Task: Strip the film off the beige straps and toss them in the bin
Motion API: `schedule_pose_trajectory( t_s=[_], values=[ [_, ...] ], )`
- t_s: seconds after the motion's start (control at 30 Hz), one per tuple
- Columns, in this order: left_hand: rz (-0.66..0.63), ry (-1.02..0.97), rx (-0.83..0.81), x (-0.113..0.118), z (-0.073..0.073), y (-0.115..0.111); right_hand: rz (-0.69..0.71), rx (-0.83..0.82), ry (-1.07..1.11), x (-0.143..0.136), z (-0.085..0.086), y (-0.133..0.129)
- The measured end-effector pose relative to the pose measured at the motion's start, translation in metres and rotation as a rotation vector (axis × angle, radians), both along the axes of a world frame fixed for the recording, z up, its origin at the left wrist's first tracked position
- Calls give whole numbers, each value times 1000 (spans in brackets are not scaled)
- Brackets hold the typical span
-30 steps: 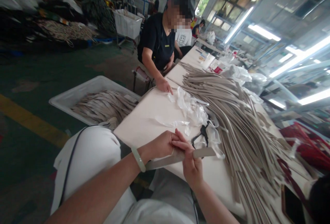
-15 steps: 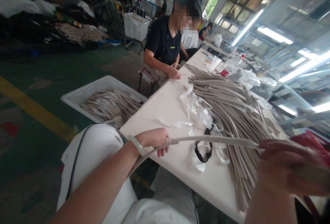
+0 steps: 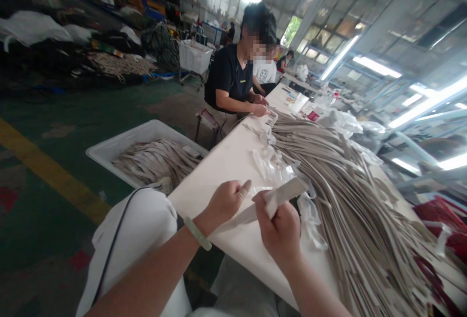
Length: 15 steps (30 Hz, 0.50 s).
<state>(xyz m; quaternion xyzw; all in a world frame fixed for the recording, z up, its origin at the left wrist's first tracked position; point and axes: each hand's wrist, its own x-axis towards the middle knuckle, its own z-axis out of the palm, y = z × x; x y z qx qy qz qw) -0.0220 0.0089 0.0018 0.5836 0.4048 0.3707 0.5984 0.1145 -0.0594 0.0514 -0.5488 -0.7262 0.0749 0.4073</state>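
A flat beige fabric strap (image 3: 288, 191) runs between my two hands above the table's near edge. My right hand (image 3: 281, 224) pinches it, and its end sticks out past the thumb toward the upper right. My left hand (image 3: 226, 204), with a pale green bangle at the wrist, is closed around the strap's lower part; its curled fingers are partly hidden. Both hands are close together. To their right lies a large bundle of similar straps (image 3: 350, 195). Crumpled clear plastic (image 3: 273, 164) sits just beyond my hands.
A white table (image 3: 204, 176) stretches away from me. On the floor at left stands a white bin (image 3: 105, 146) of straps. A co-worker (image 3: 228, 71) sits at the table's left side, hands near the strap ends. Red material (image 3: 438, 222) lies far right.
My right hand has come in from the far right to beside my left hand, and the strap's end now shows above it. The co-worker's hands have moved slightly right, to a strap end.
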Motion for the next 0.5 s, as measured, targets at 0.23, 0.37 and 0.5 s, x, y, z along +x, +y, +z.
schedule_pose_trajectory(
  t_s=[0.23,0.37,0.5],
  values=[
    [-365,-229,-6,-13,28,-10,33,-357,630,-12,-10,27],
    [-306,-117,-113,4,5,-16,25,-408,781,-6,-17,35],
    [-369,-115,-216,14,-8,-17,102,-405,1033,7,-15,47]
  ],
)
